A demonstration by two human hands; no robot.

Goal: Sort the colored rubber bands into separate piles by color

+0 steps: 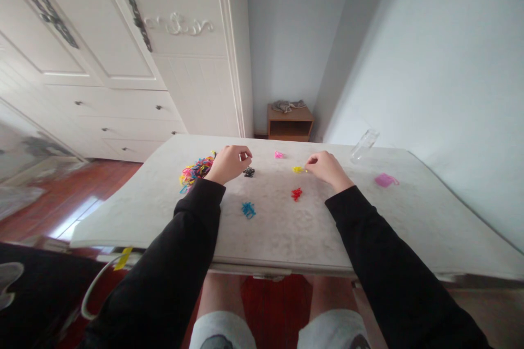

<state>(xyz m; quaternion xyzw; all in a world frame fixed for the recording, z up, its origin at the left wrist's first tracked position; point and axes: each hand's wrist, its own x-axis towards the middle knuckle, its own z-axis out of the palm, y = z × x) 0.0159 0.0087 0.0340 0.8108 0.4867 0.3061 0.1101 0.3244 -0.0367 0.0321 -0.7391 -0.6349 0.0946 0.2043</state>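
Note:
My left hand (231,162) hovers between a mixed heap of coloured rubber bands (195,172) and a small pile of black rubber bands (249,172). Its fingers are curled together, and anything inside them is hidden. My right hand (326,167) is closed in a pinch just right of a small pile of yellow rubber bands (297,169). A yellow speck shows by its fingertips; whether they hold it, I cannot tell. Pink rubber bands (279,155) lie farther back, red rubber bands (297,194) and blue rubber bands (248,210) nearer to me.
A clear plastic container (364,146) lies toward the back right of the white table (282,240). A pink translucent item (386,180) rests at the right. Behind the table stand a white wardrobe (196,82) and a low wooden cabinet (290,120) with cloth on top.

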